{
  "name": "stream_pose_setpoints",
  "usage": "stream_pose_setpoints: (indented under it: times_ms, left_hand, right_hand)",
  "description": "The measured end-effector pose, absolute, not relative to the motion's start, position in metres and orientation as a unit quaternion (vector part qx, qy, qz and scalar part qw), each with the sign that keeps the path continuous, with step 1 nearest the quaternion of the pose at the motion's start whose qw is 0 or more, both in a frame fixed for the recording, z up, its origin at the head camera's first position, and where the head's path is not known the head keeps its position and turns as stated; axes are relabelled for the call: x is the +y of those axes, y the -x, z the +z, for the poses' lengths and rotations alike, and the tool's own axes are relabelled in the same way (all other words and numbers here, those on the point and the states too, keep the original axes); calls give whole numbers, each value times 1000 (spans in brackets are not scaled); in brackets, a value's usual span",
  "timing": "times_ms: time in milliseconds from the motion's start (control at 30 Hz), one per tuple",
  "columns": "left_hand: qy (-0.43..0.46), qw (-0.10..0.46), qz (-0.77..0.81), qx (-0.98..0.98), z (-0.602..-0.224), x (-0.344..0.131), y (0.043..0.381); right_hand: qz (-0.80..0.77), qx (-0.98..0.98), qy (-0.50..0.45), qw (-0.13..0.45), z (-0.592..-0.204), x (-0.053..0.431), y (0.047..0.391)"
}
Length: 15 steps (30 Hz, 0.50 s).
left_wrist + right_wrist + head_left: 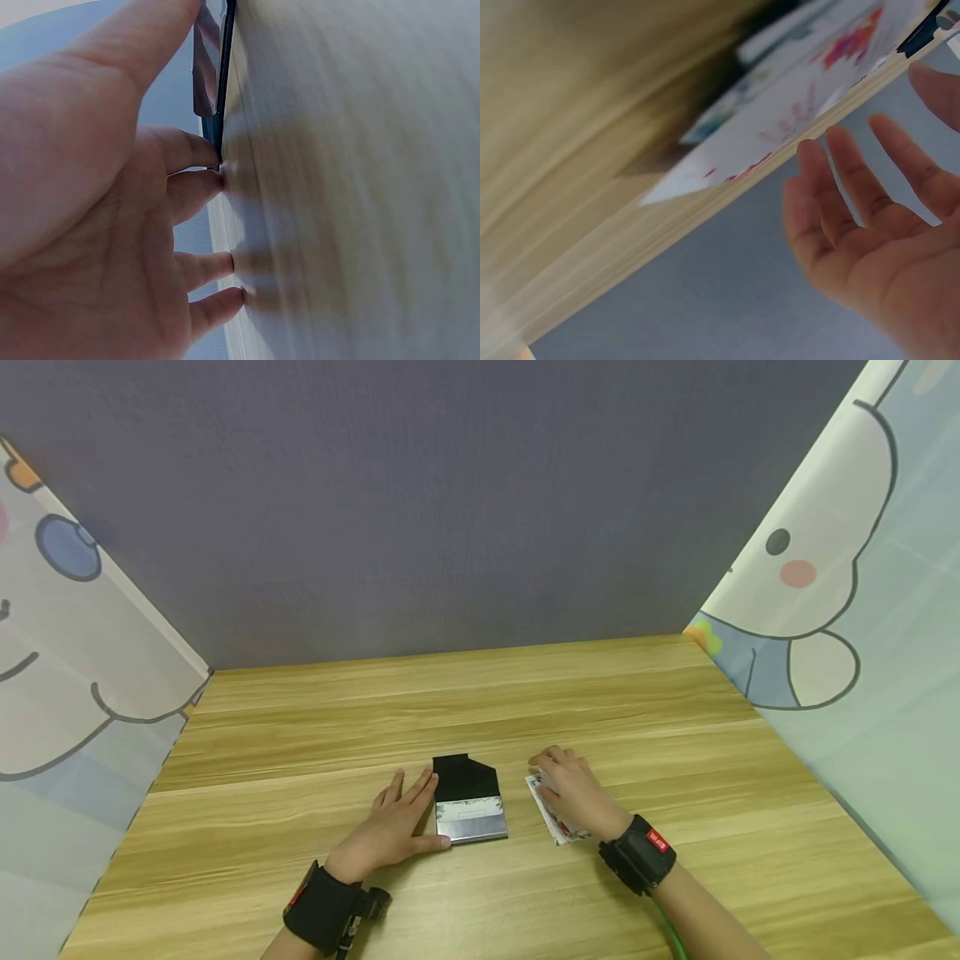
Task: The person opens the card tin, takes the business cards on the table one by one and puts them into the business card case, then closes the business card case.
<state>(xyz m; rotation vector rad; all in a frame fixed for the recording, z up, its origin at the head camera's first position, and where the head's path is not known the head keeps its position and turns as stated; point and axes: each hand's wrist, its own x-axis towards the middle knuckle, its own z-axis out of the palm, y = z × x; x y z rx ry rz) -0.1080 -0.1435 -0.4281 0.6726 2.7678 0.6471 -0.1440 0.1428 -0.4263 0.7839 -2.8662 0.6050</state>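
Note:
A card case with a black flap [459, 779] and a shiny silver front [474, 829] lies opened out on the table. Across its middle shows a white card with a leafy print [468, 809]. My left hand [393, 833] lies along the case's left side, fingertips and thumb at its edge; in the left wrist view, the straight fingers [196, 201] reach down to the tabletop. To the right of the case are loose printed cards [561, 834], white with red and green patterns. Over them is my right hand [573, 789], its fingers [855, 176] loosely bent and apart from the cards.
The wood-grain table [300, 718] ends at a grey panel [450, 510] at the back. Cartoon-printed sheets [810, 568] flank both sides. A green cable [670, 927] trails from the right wrist strap [639, 855].

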Motion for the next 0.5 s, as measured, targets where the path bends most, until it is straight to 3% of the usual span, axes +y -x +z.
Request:
stream_pose_setpoints:
  times_ms: [500]
  left_hand:
    - [-228, 108, 225, 941, -430, -144, 108]
  right_hand:
    - [203, -961, -183, 40, -426, 164, 140]
